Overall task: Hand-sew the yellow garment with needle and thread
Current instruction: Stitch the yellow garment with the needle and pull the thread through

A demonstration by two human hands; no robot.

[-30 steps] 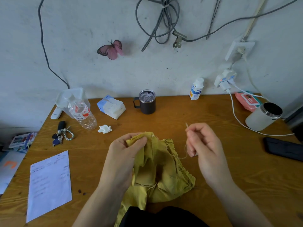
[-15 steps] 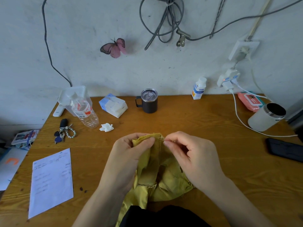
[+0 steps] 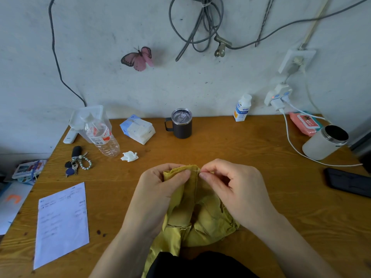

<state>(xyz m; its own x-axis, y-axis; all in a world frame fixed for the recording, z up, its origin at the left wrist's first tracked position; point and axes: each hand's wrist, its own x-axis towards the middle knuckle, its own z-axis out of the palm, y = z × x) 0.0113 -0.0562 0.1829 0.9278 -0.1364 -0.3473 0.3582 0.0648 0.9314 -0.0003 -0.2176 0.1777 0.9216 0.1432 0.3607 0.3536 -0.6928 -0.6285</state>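
A crumpled yellow garment lies on the wooden table in front of me and hangs over its near edge. My left hand grips a folded top edge of the cloth between thumb and fingers. My right hand pinches the needle at that same edge, fingertips almost touching the left thumb. Only a short glint of the needle shows; the thread is too fine to follow.
Along the back stand a plastic bottle, a tissue pack, a dark lidded mug, a small carton and a white canister. Keys and a paper sheet lie left; a black phone right.
My right hand, which held the needle raised and pulled away to the right, has come back left to the garment's top edge beside the left thumb. The left hand kept its grip.
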